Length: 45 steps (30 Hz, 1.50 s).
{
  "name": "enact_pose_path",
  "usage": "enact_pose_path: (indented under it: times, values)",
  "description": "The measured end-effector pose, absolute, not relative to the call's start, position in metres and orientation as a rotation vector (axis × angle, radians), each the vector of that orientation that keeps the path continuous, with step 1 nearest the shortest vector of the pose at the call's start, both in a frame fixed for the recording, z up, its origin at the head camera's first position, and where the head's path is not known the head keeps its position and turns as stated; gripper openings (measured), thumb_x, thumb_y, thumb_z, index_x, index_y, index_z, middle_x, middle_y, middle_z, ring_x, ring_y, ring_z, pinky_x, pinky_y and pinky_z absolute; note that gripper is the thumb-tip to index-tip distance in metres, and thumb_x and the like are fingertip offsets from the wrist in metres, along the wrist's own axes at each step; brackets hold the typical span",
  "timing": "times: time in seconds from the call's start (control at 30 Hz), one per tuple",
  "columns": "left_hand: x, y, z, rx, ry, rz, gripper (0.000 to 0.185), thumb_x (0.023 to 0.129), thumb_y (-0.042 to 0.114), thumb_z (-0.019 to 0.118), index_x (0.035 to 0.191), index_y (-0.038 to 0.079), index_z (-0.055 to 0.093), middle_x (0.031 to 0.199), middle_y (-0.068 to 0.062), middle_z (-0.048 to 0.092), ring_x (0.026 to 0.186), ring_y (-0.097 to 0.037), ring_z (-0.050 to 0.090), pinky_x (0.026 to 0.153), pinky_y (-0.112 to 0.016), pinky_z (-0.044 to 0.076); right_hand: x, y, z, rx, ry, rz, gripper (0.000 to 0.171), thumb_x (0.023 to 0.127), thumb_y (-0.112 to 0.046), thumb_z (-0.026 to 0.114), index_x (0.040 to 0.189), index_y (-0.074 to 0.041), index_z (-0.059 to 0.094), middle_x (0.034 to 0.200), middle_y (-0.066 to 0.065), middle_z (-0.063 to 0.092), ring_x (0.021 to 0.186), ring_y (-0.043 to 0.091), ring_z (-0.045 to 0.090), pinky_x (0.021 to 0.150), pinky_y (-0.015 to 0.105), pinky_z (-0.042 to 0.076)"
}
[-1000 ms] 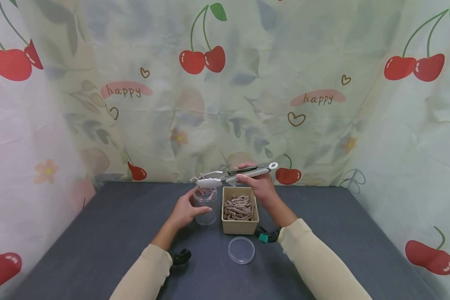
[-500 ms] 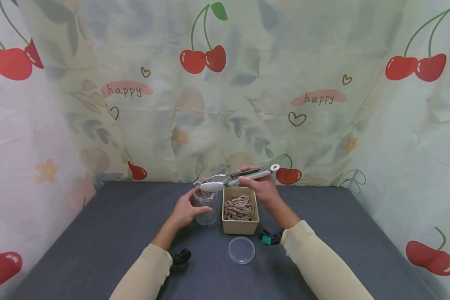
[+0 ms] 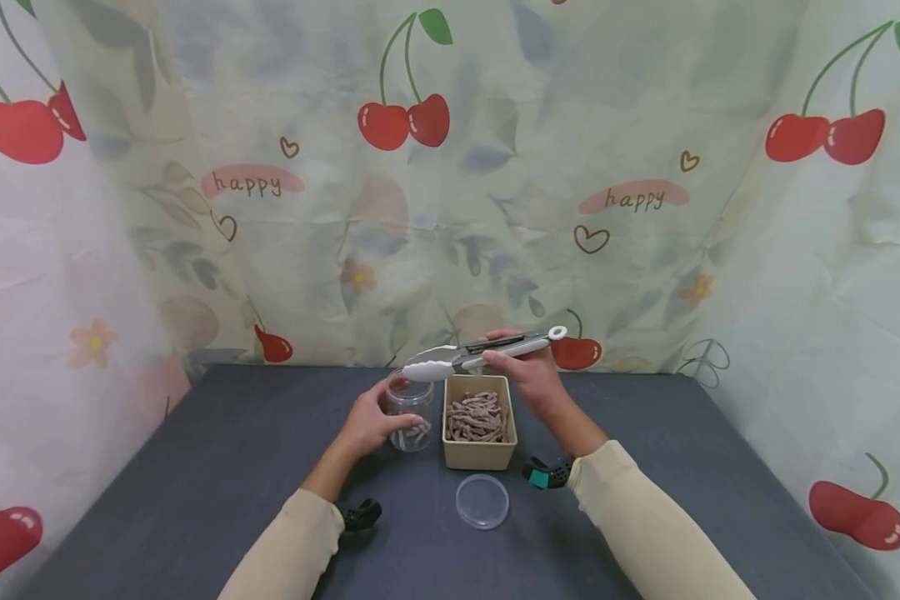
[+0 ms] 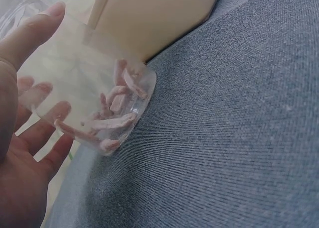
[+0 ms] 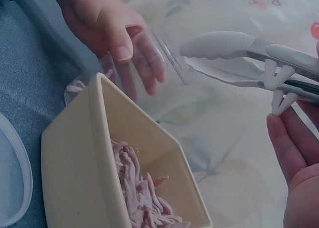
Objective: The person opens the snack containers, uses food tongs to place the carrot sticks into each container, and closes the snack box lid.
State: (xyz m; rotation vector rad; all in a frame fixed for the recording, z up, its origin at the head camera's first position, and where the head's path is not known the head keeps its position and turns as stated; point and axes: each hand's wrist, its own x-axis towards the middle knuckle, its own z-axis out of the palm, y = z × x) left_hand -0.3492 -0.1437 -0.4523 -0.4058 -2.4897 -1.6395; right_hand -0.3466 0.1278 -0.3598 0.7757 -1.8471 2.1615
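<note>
My left hand (image 3: pixel 363 423) grips a clear jar (image 3: pixel 408 402) standing on the table, fingers and thumb around its side. Several pinkish-brown strips (image 4: pixel 112 123) lie at the bottom of the jar in the left wrist view. With my right hand (image 3: pixel 534 377) I hold silver tongs with white tips (image 3: pixel 429 372) over the jar's mouth. The tips are slightly apart in the right wrist view, with nothing between them. To the right of the jar, a beige box (image 3: pixel 480 457) contains a heap of similar strips (image 3: pixel 478 417).
A round clear lid (image 3: pixel 483 502) lies flat in front of the box on the dark table (image 3: pixel 210 467). Behind the table hangs a curtain (image 3: pixel 495 200) printed with cherries, and it also covers both sides.
The strips held in the tongs have dropped into the jar and now lie on its bottom. The tongs have shifted slightly right. My left hand stays on the jar.
</note>
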Motion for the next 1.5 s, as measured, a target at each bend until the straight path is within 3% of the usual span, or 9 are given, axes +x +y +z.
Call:
enact_pose_path:
  times: [0.23, 0.5, 0.73, 0.93, 1.2, 1.5]
  values:
    - [-0.35, -0.144, -0.454, -0.402, -2.495, -1.647, 0.073, 0.072, 0.02, 0.088, 0.136, 0.011, 0.054, 0.132, -0.005, 0.059, 0.111, -0.024, 0.056, 0.092, -0.044, 0.045, -0.345, 0.138, -0.357, 0.789, -1.817, 2.133, 0.032, 0.084, 0.015, 0.065, 0.114, 0.021, 0.054, 0.107, 0.025, 0.067, 0.086, 0.013, 0.067, 0.076, 0.028, 0.053]
    - [-0.351, -0.143, -0.454, -0.424, -2.481, -1.647, 0.074, 0.072, 0.02, 0.088, 0.136, 0.008, 0.053, 0.131, -0.009, 0.059, 0.11, -0.026, 0.057, 0.092, -0.045, 0.045, -0.344, 0.16, -0.354, 0.772, -1.882, 2.063, 0.035, 0.085, 0.009, 0.068, 0.116, 0.019, 0.055, 0.106, 0.02, 0.069, 0.086, 0.012, 0.067, 0.075, 0.028, 0.053]
    - [-0.35, -0.143, -0.452, -0.415, -2.492, -1.613, 0.07, 0.073, 0.018, 0.087, 0.135, 0.01, 0.054, 0.131, -0.007, 0.06, 0.105, -0.022, 0.058, 0.085, -0.039, 0.046, -0.342, 0.179, -0.354, 0.714, -1.936, 1.995, 0.034, 0.083, 0.012, 0.068, 0.115, 0.019, 0.057, 0.096, 0.007, 0.072, 0.08, 0.007, 0.065, 0.072, 0.025, 0.051]
    - [-0.349, -0.143, -0.452, -0.399, -2.501, -1.605, 0.071, 0.073, 0.018, 0.087, 0.136, 0.011, 0.054, 0.13, -0.006, 0.06, 0.105, -0.022, 0.057, 0.086, -0.041, 0.046, -0.34, 0.194, -0.362, 0.69, -1.986, 1.946, 0.036, 0.083, 0.009, 0.071, 0.115, 0.017, 0.058, 0.106, 0.015, 0.07, 0.088, 0.01, 0.067, 0.075, 0.025, 0.051]
    - [-0.35, -0.141, -0.452, -0.395, -2.499, -1.596, 0.069, 0.075, 0.015, 0.086, 0.136, 0.01, 0.054, 0.131, -0.006, 0.06, 0.106, -0.022, 0.057, 0.087, -0.041, 0.046, -0.34, 0.207, -0.374, 0.742, -2.04, 1.911, 0.038, 0.082, 0.008, 0.072, 0.115, 0.019, 0.057, 0.106, 0.026, 0.066, 0.087, 0.015, 0.068, 0.074, 0.027, 0.053]
    - [-0.35, -0.142, -0.453, -0.399, -2.509, -1.603, 0.072, 0.075, 0.015, 0.085, 0.138, 0.008, 0.051, 0.132, -0.007, 0.059, 0.109, -0.024, 0.057, 0.089, -0.044, 0.045, -0.334, 0.214, -0.387, 0.723, -2.134, 1.924, 0.041, 0.084, 0.01, 0.069, 0.121, 0.017, 0.054, 0.118, 0.038, 0.056, 0.09, 0.011, 0.067, 0.075, 0.024, 0.052]
